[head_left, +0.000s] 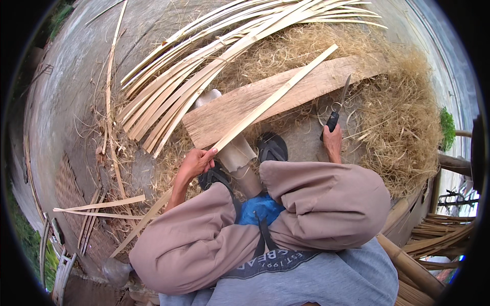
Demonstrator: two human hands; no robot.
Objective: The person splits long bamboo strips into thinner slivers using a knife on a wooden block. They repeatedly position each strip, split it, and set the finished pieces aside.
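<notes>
Between thumb and fingers, my left hand (195, 162) grips the near end of a long pale bamboo strip (275, 99). The strip slants away to the right across a wooden board (240, 104). My right hand (333, 142) is closed round the black handle of a knife (346, 90), its blade pointing away from me, close to the board's right part. A grey-beige curved piece (238, 153) lies under the board and reaches toward me between my feet.
Many split strips (204, 71) fan out beyond the board at left. Curly shavings (403, 132) heap up on the right. A woven mat (76, 199) and loose strips (102, 206) lie at left. Bamboo poles (408, 265) stand at lower right, and sandals (272, 148) are on my feet.
</notes>
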